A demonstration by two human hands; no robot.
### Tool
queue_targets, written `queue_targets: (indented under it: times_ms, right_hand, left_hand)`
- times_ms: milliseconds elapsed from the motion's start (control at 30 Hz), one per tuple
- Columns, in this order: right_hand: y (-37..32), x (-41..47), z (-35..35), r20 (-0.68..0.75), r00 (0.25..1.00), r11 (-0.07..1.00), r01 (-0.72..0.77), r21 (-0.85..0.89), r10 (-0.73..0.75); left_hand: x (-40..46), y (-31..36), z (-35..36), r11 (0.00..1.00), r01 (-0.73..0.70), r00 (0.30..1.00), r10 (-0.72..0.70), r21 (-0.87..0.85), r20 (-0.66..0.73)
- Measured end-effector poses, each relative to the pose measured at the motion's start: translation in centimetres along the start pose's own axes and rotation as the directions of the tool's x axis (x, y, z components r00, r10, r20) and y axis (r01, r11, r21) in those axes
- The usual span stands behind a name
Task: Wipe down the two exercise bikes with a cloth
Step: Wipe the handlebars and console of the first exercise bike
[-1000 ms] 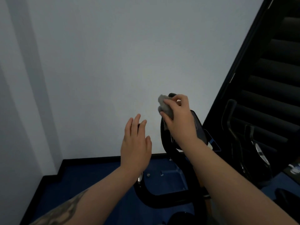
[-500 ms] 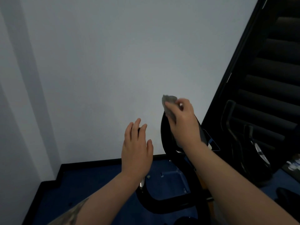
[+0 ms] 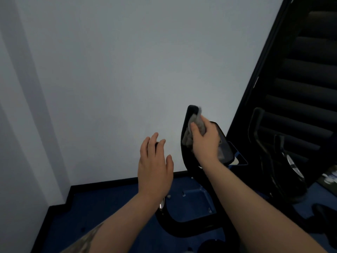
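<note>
My right hand (image 3: 205,138) grips a crumpled grey cloth (image 3: 196,123) and presses it against the upper right handlebar (image 3: 191,109) of the near black exercise bike (image 3: 182,227). Part of the cloth hangs below my thumb. The bike's console (image 3: 226,150) lies under my right wrist. My left hand (image 3: 155,165) hovers with straight, slightly spread fingers over the bike's left handle, which it mostly hides. A second black exercise bike (image 3: 284,170) stands to the right, near the dark stairs.
A pale wall (image 3: 118,70) rises directly ahead, with a black skirting board along a dark blue floor (image 3: 102,207). A black staircase (image 3: 300,79) runs up on the right. Some small light items (image 3: 331,177) lie at the far right edge.
My right hand slid the cloth from the tip of the handlebar down its side, toward the console. The left hand stayed nearly in place.
</note>
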State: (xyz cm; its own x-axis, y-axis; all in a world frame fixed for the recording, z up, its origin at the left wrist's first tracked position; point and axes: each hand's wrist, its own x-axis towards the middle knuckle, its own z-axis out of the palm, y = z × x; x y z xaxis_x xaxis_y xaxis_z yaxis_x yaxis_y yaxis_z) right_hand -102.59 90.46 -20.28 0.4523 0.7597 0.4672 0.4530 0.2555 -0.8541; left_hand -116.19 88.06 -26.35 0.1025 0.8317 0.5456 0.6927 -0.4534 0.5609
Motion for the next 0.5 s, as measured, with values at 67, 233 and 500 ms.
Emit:
queue_targets:
  times_ms: [67, 233, 500]
  right_hand:
    - [1.0, -0.9, -0.8, 0.056, 0.996, 0.997, -0.06, -0.051, 0.063]
    - [-1.7, 3.0, -1.5, -0.088, 0.996, 0.993, -0.001, 0.122, 0.011]
    - [2.0, -1.2, -1.4, 0.108, 0.987, 0.993, -0.118, -0.02, 0.119]
  left_hand:
    - [0.0, 0.1, 0.0, 1.0, 0.0, 1.0, 0.0, -0.004, 0.002]
    - [0.1, 0.0, 0.0, 1.0, 0.002, 1.0, -0.002, -0.015, -0.005]
    - [0.0, 0.0, 0.1, 1.0, -0.004, 1.0, 0.004, -0.021, 0.0]
